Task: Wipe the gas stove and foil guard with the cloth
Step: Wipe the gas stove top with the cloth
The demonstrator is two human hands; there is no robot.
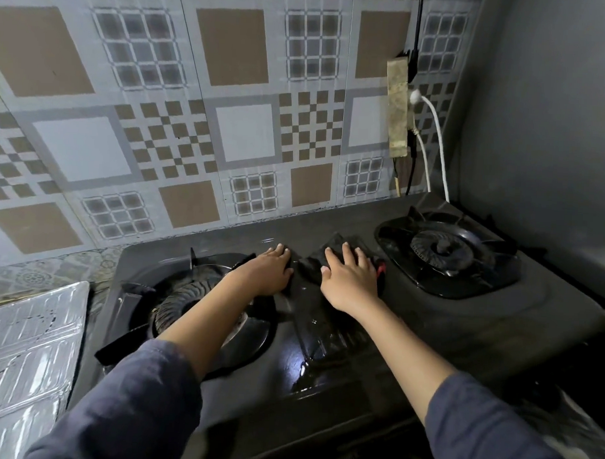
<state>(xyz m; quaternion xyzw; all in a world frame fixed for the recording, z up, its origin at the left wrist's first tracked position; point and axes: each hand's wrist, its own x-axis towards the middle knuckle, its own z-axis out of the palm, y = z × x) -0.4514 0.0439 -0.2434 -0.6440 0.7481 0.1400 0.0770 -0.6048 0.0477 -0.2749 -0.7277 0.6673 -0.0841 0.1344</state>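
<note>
- Mid-wipe on the black two-burner gas stove, centre strip between left burner and right burner.
- Right hand spread flat, pressing dark cloth onto the stove top.
- Left hand palm down beside it, fingers together, curled at the cloth's edge; grip impossible to tell.
- Foil guard lying at far left, apparently not yet wiped.
- Next, probably: sweeping around the burner grates, then across to the foil.
</note>
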